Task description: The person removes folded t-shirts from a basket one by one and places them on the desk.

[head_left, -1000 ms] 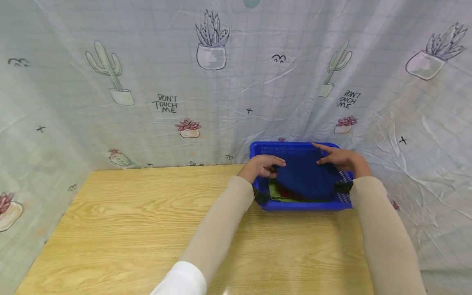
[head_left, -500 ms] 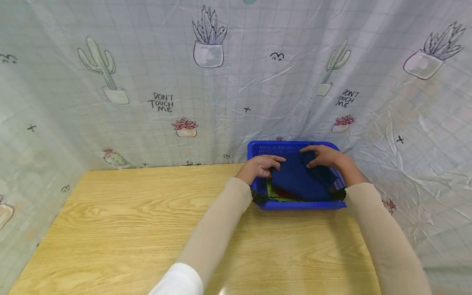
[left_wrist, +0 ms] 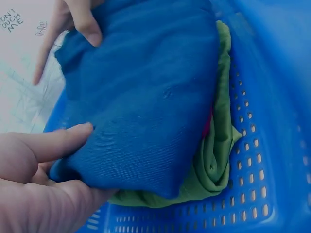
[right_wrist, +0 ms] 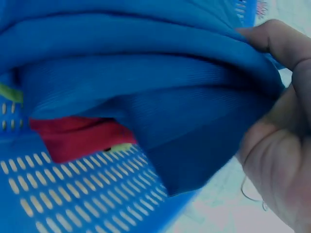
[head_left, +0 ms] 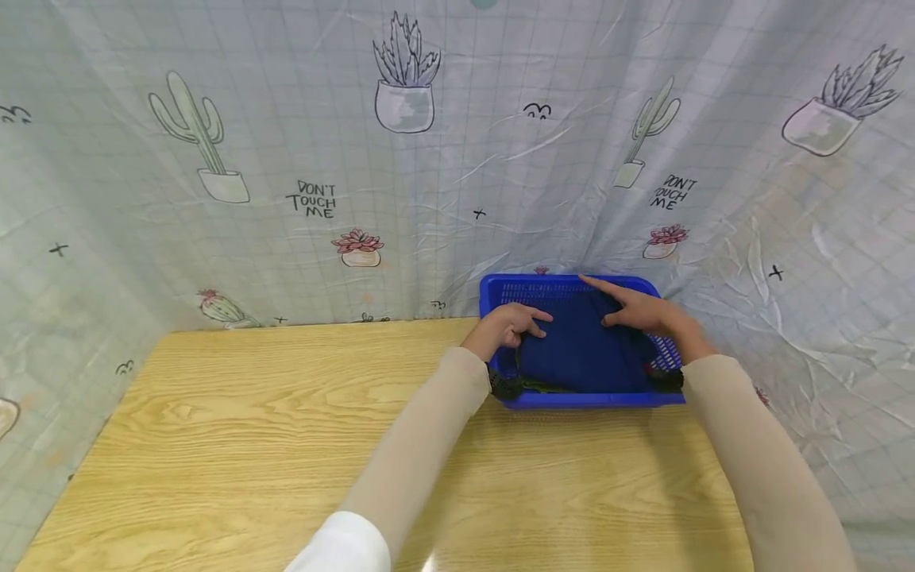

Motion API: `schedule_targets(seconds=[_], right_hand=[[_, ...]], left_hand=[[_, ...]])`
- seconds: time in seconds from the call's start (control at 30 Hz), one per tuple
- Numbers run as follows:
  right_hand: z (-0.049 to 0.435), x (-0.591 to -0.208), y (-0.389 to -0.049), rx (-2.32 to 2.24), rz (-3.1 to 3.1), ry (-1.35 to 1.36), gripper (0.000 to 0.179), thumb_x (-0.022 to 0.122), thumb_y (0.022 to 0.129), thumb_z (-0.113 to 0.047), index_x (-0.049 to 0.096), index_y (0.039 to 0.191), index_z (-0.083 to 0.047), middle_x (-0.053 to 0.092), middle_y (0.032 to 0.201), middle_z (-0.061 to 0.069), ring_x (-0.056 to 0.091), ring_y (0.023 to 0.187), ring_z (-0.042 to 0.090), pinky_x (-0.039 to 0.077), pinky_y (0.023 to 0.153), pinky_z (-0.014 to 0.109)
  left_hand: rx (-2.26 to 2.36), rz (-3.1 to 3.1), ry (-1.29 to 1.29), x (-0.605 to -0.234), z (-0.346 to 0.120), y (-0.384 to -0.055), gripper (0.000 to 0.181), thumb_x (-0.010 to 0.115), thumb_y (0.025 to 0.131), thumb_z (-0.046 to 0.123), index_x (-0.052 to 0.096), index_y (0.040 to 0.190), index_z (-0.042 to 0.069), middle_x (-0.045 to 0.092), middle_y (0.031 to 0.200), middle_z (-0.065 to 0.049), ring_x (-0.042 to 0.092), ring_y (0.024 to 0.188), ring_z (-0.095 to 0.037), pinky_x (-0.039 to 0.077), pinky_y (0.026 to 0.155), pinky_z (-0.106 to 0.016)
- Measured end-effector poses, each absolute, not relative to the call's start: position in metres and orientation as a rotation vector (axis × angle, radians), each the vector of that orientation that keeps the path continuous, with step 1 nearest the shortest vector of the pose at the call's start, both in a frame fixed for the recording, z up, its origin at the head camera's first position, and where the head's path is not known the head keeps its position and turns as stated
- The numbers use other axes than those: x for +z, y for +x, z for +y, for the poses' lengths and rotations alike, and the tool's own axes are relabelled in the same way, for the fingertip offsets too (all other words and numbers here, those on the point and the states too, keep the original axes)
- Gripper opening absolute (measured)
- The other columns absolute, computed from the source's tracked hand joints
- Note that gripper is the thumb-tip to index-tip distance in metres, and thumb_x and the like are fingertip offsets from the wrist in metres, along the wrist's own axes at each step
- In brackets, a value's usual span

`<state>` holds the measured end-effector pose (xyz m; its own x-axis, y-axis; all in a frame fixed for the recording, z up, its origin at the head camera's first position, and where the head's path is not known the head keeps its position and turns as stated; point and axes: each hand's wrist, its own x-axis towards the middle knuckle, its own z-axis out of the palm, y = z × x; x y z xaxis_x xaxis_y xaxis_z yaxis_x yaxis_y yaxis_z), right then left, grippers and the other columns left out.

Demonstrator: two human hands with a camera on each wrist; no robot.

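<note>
A folded dark blue cloth (head_left: 582,349) lies over other cloths inside the blue plastic basket (head_left: 600,400). My left hand (head_left: 509,324) pinches its left edge; in the left wrist view the thumb lies on top and the fingers tuck beneath. At the opposite edge my right hand (head_left: 639,310) grips the cloth, thumb above and index finger stretched out toward the back rim. The right wrist view shows several layered folds next to this hand (right_wrist: 279,138). Beneath sit a folded green cloth (left_wrist: 214,160) and a red cloth (right_wrist: 80,138), both mostly covered.
The basket stands on a wood-grain table (head_left: 286,429) at its back right, close to a hanging curtain (head_left: 429,175) printed with potted plants. Perforated basket walls (left_wrist: 252,179) surround the cloths.
The blue cloth has shifted slightly left and covers more of the green and red cloths. My right hand moved left across it, then back right; my left hand stays at its edge.
</note>
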<state>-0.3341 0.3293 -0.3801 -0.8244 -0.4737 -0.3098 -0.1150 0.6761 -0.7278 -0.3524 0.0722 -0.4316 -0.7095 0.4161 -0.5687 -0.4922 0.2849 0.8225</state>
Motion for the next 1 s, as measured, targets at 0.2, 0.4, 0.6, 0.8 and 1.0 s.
schedule_targets(seconds=[0.2,0.4,0.6,0.8,1.0], right_hand=[[0.334,-0.366,-0.325,-0.976,2.525,-0.608,0.069,0.054,0.102,0.003,0.027,0.163,-0.015,0.016,0.166,0.024,0.013,0.151,0.05,0.019,0.114,0.071],[0.331,-0.348,-0.316,-1.026,2.543,-0.652,0.062,0.052,0.104,0.002,0.032,0.161,-0.014,0.021,0.166,0.022,0.017,0.151,0.048,0.018,0.115,0.07],[0.322,-0.327,-0.31,-0.897,2.685,-0.682,0.057,0.053,0.105,-0.002,0.04,0.158,-0.017,0.031,0.161,0.023,0.031,0.145,0.048,0.026,0.113,0.069],[0.307,-0.317,-0.305,-0.906,2.706,-0.662,0.057,0.054,0.106,-0.008,0.039,0.159,-0.025,0.032,0.162,0.02,0.035,0.144,0.047,0.029,0.112,0.069],[0.287,-0.315,-0.298,-0.941,2.753,-0.672,0.055,0.056,0.106,-0.016,0.041,0.157,-0.032,0.038,0.159,0.015,0.044,0.139,0.041,0.033,0.111,0.066]], left_hand=[[1.592,1.813,-0.043,-0.426,0.062,-0.352,0.05,0.063,0.096,-0.006,0.068,0.137,0.024,0.068,0.123,-0.009,0.012,0.043,-0.01,0.018,0.04,-0.025],[1.751,1.738,0.003,-0.405,0.045,-0.347,0.052,0.065,0.093,-0.01,0.071,0.133,0.023,0.07,0.122,-0.009,0.014,0.042,-0.01,0.017,0.04,-0.025],[1.813,1.672,0.096,-0.379,0.031,-0.342,0.056,0.063,0.093,-0.013,0.065,0.14,0.019,0.057,0.146,-0.009,0.052,0.056,-0.011,0.026,0.043,-0.023],[1.863,1.631,0.133,-0.368,0.013,-0.34,0.057,0.061,0.094,-0.015,0.063,0.142,0.017,0.054,0.149,-0.01,0.068,0.112,-0.024,0.052,0.061,-0.025],[1.915,1.637,0.159,-0.363,-0.012,-0.332,0.059,0.061,0.092,-0.016,0.064,0.141,0.018,0.054,0.149,-0.009,0.059,0.129,-0.03,0.06,0.076,-0.032]])
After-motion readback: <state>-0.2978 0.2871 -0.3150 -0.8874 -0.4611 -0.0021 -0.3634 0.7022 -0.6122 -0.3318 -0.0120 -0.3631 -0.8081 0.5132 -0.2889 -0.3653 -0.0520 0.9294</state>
